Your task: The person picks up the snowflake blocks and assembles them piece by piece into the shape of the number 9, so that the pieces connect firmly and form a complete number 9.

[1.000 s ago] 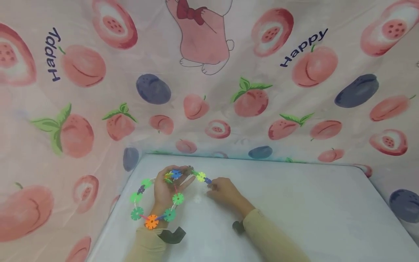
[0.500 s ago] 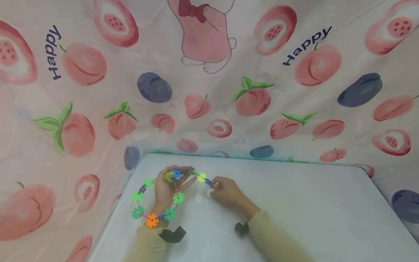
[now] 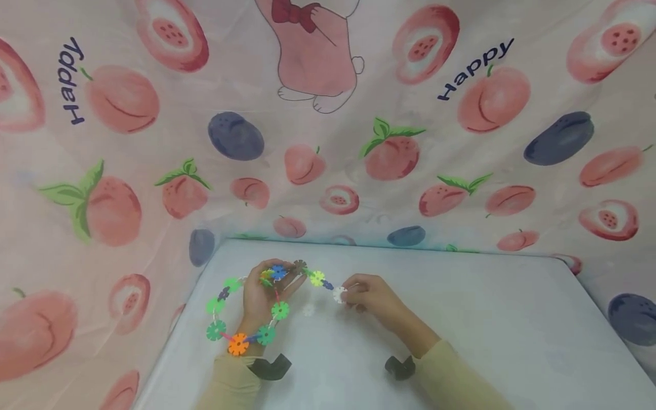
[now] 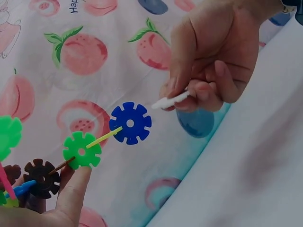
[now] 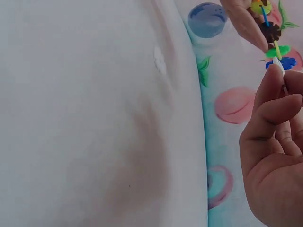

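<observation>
A chain of colourful snowflake discs (image 3: 238, 344) hangs in a loop around my left hand (image 3: 256, 299) and wrist. That hand holds the chain near a dark brown disc (image 4: 49, 182), with one fingertip against a green disc (image 4: 87, 160). From there a free end runs out to a blue disc (image 4: 138, 116). My right hand (image 3: 381, 304) pinches a white snowflake disc (image 3: 338, 294) between thumb and fingers. In the left wrist view the white disc, seen nearly edge-on, stands just apart from the blue disc. The left palm is partly hidden behind the chain.
A second white disc (image 3: 308, 310) lies on the white table (image 3: 487, 330), below the hands. Fruit-printed cloth (image 3: 328, 142) rises behind the table and along its sides. Dark straps (image 3: 270, 368) hang at both wrists.
My right hand has drawn back to the right from the blue disc, and the white disc in its fingers has come into clear view. The left hand and chain have hardly moved.
</observation>
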The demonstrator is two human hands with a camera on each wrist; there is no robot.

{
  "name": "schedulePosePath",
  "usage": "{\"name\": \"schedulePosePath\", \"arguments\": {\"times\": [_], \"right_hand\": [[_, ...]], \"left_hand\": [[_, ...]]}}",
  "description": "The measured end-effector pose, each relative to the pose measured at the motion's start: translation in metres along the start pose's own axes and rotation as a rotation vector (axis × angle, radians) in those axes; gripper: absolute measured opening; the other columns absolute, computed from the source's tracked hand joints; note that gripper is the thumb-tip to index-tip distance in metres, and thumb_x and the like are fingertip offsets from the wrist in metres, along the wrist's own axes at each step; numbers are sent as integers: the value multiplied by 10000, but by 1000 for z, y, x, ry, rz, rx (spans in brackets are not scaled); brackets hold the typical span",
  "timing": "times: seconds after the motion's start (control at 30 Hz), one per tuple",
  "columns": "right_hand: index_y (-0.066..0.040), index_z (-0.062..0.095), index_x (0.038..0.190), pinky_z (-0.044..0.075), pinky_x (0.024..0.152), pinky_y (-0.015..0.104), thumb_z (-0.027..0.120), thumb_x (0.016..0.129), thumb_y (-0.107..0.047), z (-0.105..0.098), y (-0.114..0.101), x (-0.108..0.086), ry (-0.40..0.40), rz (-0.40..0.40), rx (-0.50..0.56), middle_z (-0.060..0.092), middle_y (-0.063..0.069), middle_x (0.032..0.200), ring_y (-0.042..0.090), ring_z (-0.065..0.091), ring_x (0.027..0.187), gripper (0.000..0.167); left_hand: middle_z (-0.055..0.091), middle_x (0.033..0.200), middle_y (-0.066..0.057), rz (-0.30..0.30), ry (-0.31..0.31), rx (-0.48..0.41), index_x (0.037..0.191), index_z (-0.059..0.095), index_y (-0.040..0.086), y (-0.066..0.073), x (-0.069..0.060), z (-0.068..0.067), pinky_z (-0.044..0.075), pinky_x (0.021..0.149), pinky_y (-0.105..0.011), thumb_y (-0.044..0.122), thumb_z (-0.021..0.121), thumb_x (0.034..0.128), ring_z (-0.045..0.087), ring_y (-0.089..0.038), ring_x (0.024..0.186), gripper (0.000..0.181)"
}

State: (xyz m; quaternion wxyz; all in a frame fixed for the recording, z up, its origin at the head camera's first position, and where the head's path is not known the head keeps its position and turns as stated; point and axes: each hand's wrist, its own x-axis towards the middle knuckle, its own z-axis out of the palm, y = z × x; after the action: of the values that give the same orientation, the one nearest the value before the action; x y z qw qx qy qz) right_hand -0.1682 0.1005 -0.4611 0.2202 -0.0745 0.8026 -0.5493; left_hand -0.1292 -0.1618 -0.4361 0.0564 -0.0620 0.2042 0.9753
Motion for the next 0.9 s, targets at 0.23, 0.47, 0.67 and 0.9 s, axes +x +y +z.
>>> {"name": "schedulePosePath", "arguments": {"times": [0.23, 0.47, 0.67, 0.9], "right_hand": [[-66, 687, 1036, 578, 775, 336, 726, 935, -241, 3, -7, -9, 9, 38, 183, 745, 106, 908, 250, 688, 855, 206], [-20, 658, 1049, 568, 757, 319, 719, 932, -175, 6, -8, -10, 28, 45, 307, 718, 153, 953, 224, 670, 816, 204], [-14, 663, 1057, 554, 755, 300, 728, 925, -171, 7, -10, -11, 62, 60, 362, 715, 135, 938, 231, 665, 821, 216], [-16, 663, 1033, 561, 780, 303, 720, 931, -154, 8, -9, -10, 107, 59, 400, 707, 118, 956, 224, 692, 838, 180]], "left_hand": [[521, 1291, -307, -2, -17, 12, 978, 659, -51, 0, -1, 2, 327, 1194, -530, 213, 359, 1099, 526, -442, 1350, 418], [481, 1277, -291, -9, 6, -8, 962, 669, -40, -2, -1, 3, 322, 1190, -528, 234, 364, 1102, 611, -414, 1232, 433], [493, 1287, -316, 10, 6, 15, 943, 650, -51, -4, -1, 3, 307, 1186, -560, 235, 356, 1101, 590, -439, 1274, 440], [497, 1319, -335, 28, 8, 29, 955, 648, -56, -6, -3, 6, 337, 1186, -538, 214, 381, 1093, 508, -452, 1370, 404]]}}
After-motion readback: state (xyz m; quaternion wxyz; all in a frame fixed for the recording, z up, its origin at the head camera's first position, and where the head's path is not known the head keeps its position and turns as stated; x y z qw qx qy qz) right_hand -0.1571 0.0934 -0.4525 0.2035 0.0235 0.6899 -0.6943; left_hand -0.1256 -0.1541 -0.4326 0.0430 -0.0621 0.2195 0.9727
